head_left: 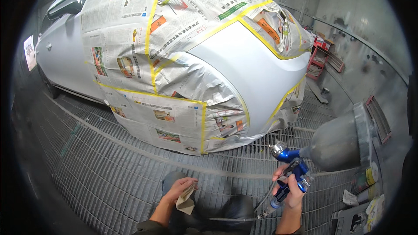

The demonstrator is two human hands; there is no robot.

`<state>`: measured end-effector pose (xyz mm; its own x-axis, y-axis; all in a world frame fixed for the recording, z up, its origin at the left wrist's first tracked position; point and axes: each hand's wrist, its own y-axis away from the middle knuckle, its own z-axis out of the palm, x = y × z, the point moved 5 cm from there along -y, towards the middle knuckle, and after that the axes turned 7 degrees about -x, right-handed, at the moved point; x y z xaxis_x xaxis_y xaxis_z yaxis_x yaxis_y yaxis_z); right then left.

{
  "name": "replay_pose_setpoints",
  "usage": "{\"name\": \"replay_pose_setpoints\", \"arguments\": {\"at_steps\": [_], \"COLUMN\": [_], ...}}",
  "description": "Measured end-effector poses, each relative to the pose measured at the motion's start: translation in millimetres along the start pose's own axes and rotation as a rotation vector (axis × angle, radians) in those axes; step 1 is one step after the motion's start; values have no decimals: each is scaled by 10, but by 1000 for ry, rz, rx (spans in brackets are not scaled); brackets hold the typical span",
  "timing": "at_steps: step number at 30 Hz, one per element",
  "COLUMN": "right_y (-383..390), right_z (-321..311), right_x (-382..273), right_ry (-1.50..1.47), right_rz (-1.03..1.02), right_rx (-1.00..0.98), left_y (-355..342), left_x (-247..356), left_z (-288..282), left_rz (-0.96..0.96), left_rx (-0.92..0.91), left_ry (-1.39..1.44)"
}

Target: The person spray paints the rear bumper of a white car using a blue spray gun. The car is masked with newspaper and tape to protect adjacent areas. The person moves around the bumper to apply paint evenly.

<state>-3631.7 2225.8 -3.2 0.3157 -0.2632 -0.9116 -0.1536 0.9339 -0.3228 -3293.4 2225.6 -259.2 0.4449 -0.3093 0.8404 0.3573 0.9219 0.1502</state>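
My left hand (180, 189) is closed on a folded beige cloth (186, 200), whose end hangs below the fingers. In my right hand (292, 188) is a blue spray gun (298, 168), gripped round its handle. The gun's silver nozzle (277, 149) points up and left, and a big grey paint cup (337, 141) sits on it, tilted to the right. A hose runs down from the handle. Ahead stands a white car (65, 65) covered largely in newspaper (124, 56) held by yellow masking tape (203, 126). Its bumper corner (244, 56) is left uncovered, apart from both hands.
Metal grating (130, 182) forms the floor. A red rack (317, 62) stands by the grey wall (357, 13) behind the car. Near the lower right corner are a can (365, 179) and a grey case-like object (348, 219). The car's side mirror (65, 4) juts out at upper left.
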Motion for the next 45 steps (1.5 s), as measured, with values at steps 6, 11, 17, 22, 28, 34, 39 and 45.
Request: {"name": "replay_pose_setpoints", "arguments": {"at_steps": [6,11,17,22,28,34,39,45], "right_y": [320,516,358,82,-43,237,729,871], "right_z": [-330,-514,-395,-113,-123,-563,-1055,-1225], "right_x": [265,419,292,133,134,433,846,1069], "right_ry": [-1,31,-5,-45,-72,-42,-4,197], "right_rz": [24,104,39,-38,-136,-111,42,127], "right_rx": [93,156,85,-46,-84,36,227,464], "left_y": [-36,-54,-61,-33,12,115,132,86], "left_x": [-58,-104,-18,-44,-12,-51,30,-2], "left_z": [-96,-141,4,-2,79,76,183,144], "left_rz": [64,101,145,131,123,132,138,135], "left_rx": [-37,-113,-125,-145,-109,-145,-179,-150], "left_ry": [13,38,93,127,108,181,238,218]}}
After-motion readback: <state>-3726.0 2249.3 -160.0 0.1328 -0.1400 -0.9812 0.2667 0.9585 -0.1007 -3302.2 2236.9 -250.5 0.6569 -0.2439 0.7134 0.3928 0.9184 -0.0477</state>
